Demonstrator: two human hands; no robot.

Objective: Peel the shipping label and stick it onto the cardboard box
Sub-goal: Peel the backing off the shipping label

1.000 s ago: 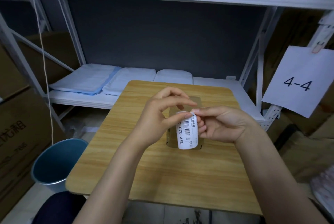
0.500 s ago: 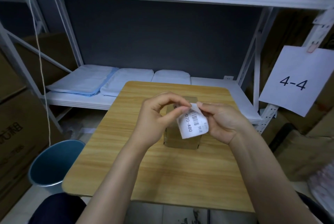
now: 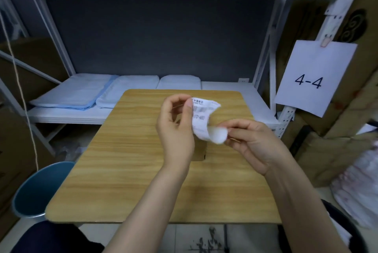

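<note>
Held above the middle of the wooden counter [image 3: 126, 171]: shipping label [image 3: 201, 115], printed face toward the camera, curling away from its white backing [image 3: 217, 136]. Left hand [image 3: 176, 130] pinching the label's upper left edge between thumb and fingertips; right hand [image 3: 255, 144] pinching the backing's lower right end. Cardboard box [image 3: 199, 152] on the counter directly beneath, mostly hidden behind both hands. Blue bin [image 3: 38, 189] at the near left; sheet marked 4-4 [image 3: 313, 77] at the far right.

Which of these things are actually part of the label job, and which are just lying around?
In use: shipping label, held by left hand and right hand; cardboard box on the table.

Lying about: blue bin, folded cloths, "4-4" sign.
</note>
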